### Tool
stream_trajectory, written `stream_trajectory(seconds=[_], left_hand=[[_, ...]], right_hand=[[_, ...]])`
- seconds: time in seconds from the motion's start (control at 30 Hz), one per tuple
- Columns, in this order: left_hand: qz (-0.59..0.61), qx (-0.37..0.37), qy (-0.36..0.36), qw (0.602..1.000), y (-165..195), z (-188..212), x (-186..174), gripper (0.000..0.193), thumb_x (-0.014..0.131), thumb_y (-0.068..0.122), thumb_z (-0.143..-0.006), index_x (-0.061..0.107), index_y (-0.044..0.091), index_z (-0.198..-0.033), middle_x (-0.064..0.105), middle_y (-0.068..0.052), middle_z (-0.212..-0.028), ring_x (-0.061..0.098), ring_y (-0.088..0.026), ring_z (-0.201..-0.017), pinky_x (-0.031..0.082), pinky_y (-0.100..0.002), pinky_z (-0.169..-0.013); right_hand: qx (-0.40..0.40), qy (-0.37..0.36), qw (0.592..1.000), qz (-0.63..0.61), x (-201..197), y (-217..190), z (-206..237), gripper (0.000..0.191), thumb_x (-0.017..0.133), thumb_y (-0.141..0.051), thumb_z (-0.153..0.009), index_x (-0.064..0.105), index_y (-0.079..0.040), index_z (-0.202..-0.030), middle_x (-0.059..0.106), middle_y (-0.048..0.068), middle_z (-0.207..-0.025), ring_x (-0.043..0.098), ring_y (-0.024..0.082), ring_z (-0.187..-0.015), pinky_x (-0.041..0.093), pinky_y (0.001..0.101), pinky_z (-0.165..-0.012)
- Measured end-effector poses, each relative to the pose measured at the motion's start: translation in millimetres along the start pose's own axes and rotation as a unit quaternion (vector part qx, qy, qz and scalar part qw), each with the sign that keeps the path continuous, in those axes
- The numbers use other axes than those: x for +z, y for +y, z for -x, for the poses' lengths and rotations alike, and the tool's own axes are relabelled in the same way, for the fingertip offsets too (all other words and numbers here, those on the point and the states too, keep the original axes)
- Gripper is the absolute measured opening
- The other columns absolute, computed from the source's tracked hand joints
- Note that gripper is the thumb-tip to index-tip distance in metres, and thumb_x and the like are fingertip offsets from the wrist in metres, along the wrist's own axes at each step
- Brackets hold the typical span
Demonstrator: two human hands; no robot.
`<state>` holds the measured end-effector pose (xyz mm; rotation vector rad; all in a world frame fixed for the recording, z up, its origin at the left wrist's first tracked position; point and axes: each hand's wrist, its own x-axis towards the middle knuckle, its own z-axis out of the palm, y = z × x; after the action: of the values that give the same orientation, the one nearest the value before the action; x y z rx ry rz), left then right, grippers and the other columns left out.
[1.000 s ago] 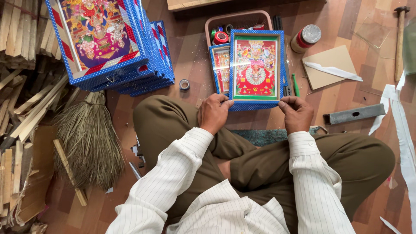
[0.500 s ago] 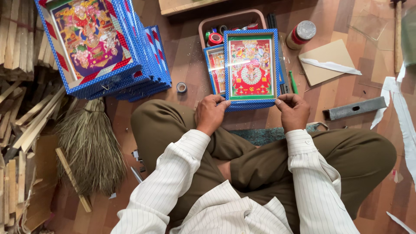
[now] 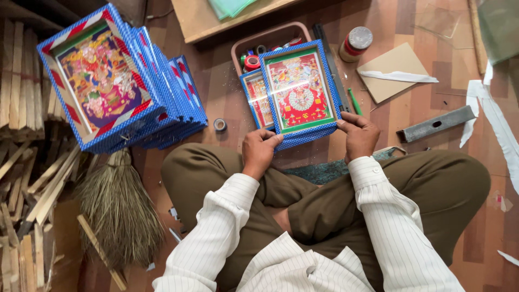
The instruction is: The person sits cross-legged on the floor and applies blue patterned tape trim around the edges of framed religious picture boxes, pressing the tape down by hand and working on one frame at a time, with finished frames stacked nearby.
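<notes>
Both-handed, left hand (image 3: 259, 151) and right hand (image 3: 358, 134), fingers curled tight on the blue-framed picture (image 3: 300, 92) near corners.

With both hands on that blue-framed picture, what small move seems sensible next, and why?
Probably lower the framed picture flat onto the second frame beneath it: the left hand and right hand grip only its near corners, and it sits tilted and offset.
</notes>
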<state>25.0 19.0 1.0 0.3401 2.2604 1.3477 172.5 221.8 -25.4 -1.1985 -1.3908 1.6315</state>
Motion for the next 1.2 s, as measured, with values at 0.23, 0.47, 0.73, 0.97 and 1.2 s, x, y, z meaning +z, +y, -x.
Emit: stream_trajectory(seconds=[0.23, 0.47, 0.73, 0.97, 1.2], left_hand=[[0.109, 0.022, 0.002, 0.994, -14, 6, 19, 0.022, 0.077, 0.017, -0.08, 0.078, -0.004, -0.088, 0.076, -0.009, -0.074, 0.069, -0.012, -0.068, 0.055, -0.029, -0.064], [0.126, 0.029, -0.001, 0.992, -19, 5, 20, 0.023, 0.075, 0.017, -0.083, 0.077, -0.005, -0.09, 0.077, -0.008, -0.077, 0.069, -0.011, -0.07, 0.056, -0.029, -0.065], [0.162, -0.005, -0.019, 0.987, -20, 2, 21, 0.022, 0.076, 0.017, -0.081, 0.078, -0.003, -0.09, 0.076, -0.006, -0.079, 0.067, -0.01, -0.071, 0.054, -0.028, -0.066], [0.168, -0.046, -0.038, 0.984, -13, 5, 16, 0.02, 0.078, 0.017, -0.08, 0.077, -0.002, -0.089, 0.073, -0.003, -0.078, 0.063, -0.009, -0.069, 0.051, -0.027, -0.063], [0.253, -0.111, -0.073, 0.958, -7, 4, 12, 0.02, 0.074, 0.013, -0.078, 0.074, -0.002, -0.091, 0.072, -0.002, -0.079, 0.066, -0.011, -0.069, 0.057, -0.032, -0.059]], right_hand=[[-0.063, 0.062, 0.996, 0.017, 19, 15, 9, 0.051, 0.082, -0.007, -0.086, 0.062, 0.009, -0.13, 0.07, 0.014, -0.112, 0.068, 0.017, -0.096, 0.058, 0.0292, -0.087], [-0.094, 0.079, 0.987, 0.099, 85, 32, 90, 0.105, 0.096, -0.028, -0.073, 0.032, 0.009, -0.147, 0.051, 0.025, -0.14, 0.055, 0.03, -0.126, 0.046, 0.04, -0.106], [-0.002, 0.058, 0.993, 0.099, 67, 30, 79, 0.088, 0.092, -0.031, -0.075, 0.044, 0.007, -0.138, 0.064, 0.019, -0.124, 0.063, 0.026, -0.114, 0.05, 0.0355, -0.098], [0.049, 0.041, 0.998, -0.004, -32, -16, -52, 0.024, 0.077, -0.008, -0.089, 0.065, 0.0, -0.108, 0.069, 0.006, -0.086, 0.064, 0.013, -0.069, 0.05, 0.0262, -0.056], [-0.133, -0.032, 0.901, 0.411, -53, -55, -121, 0.019, 0.082, -0.022, -0.085, 0.081, -0.006, -0.094, 0.076, 0.012, -0.081, 0.072, 0.018, -0.071, 0.056, 0.0319, -0.069]])
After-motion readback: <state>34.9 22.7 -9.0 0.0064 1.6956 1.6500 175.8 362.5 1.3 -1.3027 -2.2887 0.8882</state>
